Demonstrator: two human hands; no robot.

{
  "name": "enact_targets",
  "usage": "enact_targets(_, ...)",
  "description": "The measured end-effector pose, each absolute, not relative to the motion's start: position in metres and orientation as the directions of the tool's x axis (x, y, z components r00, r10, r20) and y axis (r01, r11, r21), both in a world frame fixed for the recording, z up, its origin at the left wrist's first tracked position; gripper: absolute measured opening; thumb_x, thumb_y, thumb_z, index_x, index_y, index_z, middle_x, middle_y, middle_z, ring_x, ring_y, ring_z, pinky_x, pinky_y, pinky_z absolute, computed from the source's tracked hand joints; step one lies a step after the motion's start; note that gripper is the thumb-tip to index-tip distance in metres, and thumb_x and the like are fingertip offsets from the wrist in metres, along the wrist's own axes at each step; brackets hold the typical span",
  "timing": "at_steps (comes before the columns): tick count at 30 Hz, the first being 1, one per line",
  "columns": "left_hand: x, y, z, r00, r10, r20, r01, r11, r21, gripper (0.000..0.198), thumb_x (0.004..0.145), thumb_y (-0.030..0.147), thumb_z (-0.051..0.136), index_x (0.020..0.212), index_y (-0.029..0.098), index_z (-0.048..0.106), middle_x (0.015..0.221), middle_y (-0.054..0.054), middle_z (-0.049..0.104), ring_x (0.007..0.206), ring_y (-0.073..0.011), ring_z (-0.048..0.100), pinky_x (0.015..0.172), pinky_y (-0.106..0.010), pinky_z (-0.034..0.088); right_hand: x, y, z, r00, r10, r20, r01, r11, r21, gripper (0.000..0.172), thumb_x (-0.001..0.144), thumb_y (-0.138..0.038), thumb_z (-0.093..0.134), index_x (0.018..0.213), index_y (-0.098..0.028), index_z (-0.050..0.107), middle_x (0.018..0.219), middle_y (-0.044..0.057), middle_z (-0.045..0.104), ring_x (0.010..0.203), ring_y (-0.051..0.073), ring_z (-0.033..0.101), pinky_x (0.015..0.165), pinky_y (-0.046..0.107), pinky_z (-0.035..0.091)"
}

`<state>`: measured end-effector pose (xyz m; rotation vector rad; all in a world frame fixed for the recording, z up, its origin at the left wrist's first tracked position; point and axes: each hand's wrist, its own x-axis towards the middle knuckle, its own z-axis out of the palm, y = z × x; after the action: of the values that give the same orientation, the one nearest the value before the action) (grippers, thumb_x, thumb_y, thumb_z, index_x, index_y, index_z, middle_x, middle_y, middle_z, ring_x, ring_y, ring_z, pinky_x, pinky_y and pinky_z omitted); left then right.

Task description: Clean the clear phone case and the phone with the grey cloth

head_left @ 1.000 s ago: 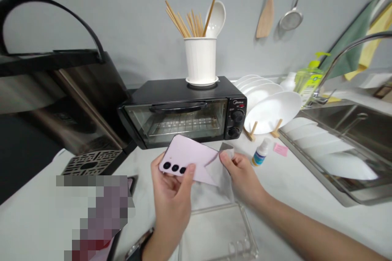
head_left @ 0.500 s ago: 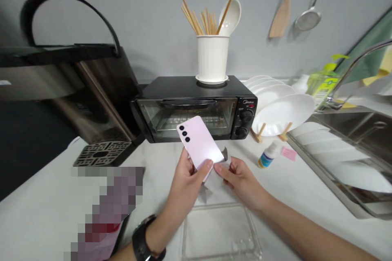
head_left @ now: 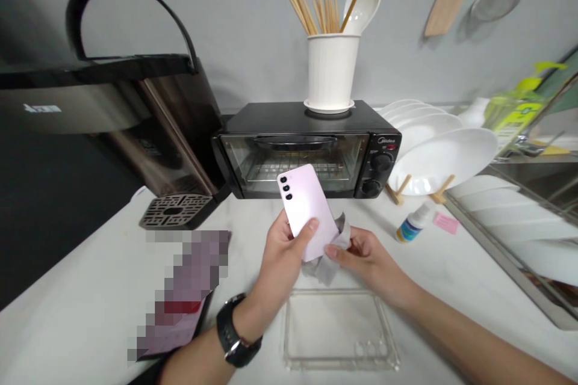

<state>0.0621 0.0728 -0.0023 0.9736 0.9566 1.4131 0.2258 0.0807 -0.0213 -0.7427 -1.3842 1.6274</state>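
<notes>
My left hand [head_left: 289,246] grips a pale pink smartphone [head_left: 307,204], thumb across its back, with the three camera lenses at the upper left. My right hand [head_left: 361,252] pinches a grey cloth [head_left: 325,269] against the phone's lower right edge; part of the cloth hangs below the phone. The phone is held tilted above the counter, in front of the toaster oven. Beneath my hands a clear phone case [head_left: 334,328] lies on the white counter. A small spray bottle [head_left: 413,222] stands to the right of my right hand.
The black toaster oven [head_left: 307,120] carries a white cup [head_left: 333,69] with chopsticks and a white ladle. At left are a water dispenser [head_left: 180,132] and a blurred-out tablet-like device [head_left: 180,340]. Racked plates [head_left: 447,156], a pink note [head_left: 446,223] and a sink are at right.
The view has shifted left, so things appear further right. My right hand's thumb and the cloth have moved onto the phone's lower edge. My left hand still holds the phone.
</notes>
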Motion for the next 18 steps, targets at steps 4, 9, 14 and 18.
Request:
enact_targets(4, 0.063, 0.074, -0.001, 0.059, 0.998, 0.006, -0.454, 0.022, 0.891, 0.035, 0.085, 0.036, 0.082, 0.109, 0.014, 0.071, 0.100, -0.009, 0.079, 0.080, -0.0181, 0.072, 0.076, -0.028, 0.057, 0.227, 0.080, -0.020, -0.463, 0.882, 0.085, -0.221, -0.022, -0.975, 0.036, 0.084, -0.051, 0.082, 0.083, -0.017, 0.069, 0.071, 0.000, 0.061, 0.063, 0.013, 0.052, 0.061, 0.027, 0.043)
enact_targets(9, 0.062, 0.075, 0.001, 0.098, 0.990, -0.097, -0.572, 0.136, 0.809, 0.030, 0.082, 0.032, 0.083, 0.104, 0.013, 0.076, 0.096, -0.008, 0.080, 0.078, -0.0171, 0.073, 0.071, -0.024, 0.057, 0.226, 0.077, -0.021, -0.446, 0.888, 0.114, -0.201, 0.024, -0.979, 0.040, 0.082, -0.049, 0.084, 0.071, -0.018, 0.061, 0.062, -0.005, 0.043, 0.057, 0.009, 0.031, 0.050, 0.023, 0.024)
enact_targets(14, 0.058, 0.075, 0.003, 0.140, 0.967, -0.213, -0.642, 0.253, 0.724, 0.026, 0.075, 0.029, 0.085, 0.089, 0.009, 0.077, 0.086, -0.009, 0.078, 0.072, -0.0170, 0.072, 0.066, -0.024, 0.057, 0.222, 0.073, -0.021, -0.523, 0.837, 0.160, -0.282, 0.008, -0.959, 0.036, 0.082, -0.041, 0.085, 0.070, -0.018, 0.060, 0.062, -0.007, 0.041, 0.057, 0.008, 0.029, 0.052, 0.022, 0.026)
enact_targets(18, 0.058, 0.073, 0.004, 0.167, 0.949, -0.269, -0.661, 0.310, 0.684, 0.022, 0.077, 0.030, 0.083, 0.082, 0.011, 0.074, 0.076, -0.008, 0.075, 0.063, -0.0169, 0.070, 0.061, -0.025, 0.056, 0.220, 0.070, -0.019, -0.556, 0.818, 0.147, -0.304, -0.035, -0.952, 0.035, 0.081, -0.037, 0.086, 0.068, -0.017, 0.061, 0.063, -0.006, 0.046, 0.058, 0.008, 0.033, 0.053, 0.022, 0.029)
